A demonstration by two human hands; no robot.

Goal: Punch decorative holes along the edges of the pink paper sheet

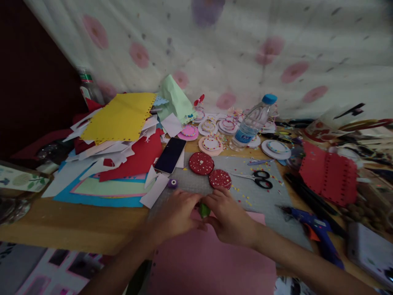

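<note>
My left hand [181, 211] and my right hand [227, 215] meet at the middle of the work area. Between them is a small green craft punch [204, 210], largely covered by my fingers. Both hands are closed around it, at the far edge of a pink sheet of paper [208, 262]. The sheet hangs toward me and has small holes along its left edge. Just beyond my hands lie two speckled dark red discs [201, 163]. A small purple punch [172, 183] with a star on top sits left of them.
A grey cutting mat [264, 205] carries black-handled scissors [260, 179]. To the right lie a blue glue gun [319, 229] and a red perforated sheet [327, 174]. Behind stand a water bottle [251, 123] and several decorated discs. Left are a phone [170, 155] and piled paper [119, 116].
</note>
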